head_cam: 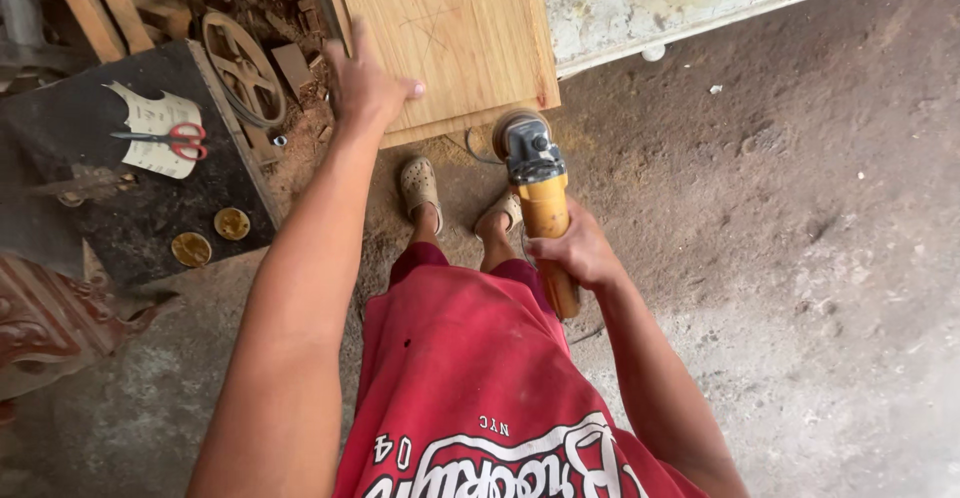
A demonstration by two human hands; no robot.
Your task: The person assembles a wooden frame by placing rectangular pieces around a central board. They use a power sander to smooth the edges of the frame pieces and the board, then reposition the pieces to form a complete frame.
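Sanding step judged in hand. Board [450, 28] lies on the bench, steadied at its near corner by the flat, unclenched left hand [365, 83]. Grinder [538, 193] is grasped by the right hand [580, 253], disc just beside the board's edge. Next move calls for level contact.

Workshop floor and left-side clutter

Red-handled scissors [170, 139] on a pale paper template [152, 128], far left; two round brass-coloured discs [210, 236] nearer on the dark board [120, 208]; spoked wooden wheel [243, 66] beyond; carved dark-red wood piece [50, 318] near left; dusty dirt floor [800, 258] right; white-painted bench edge [700, 8] far right.
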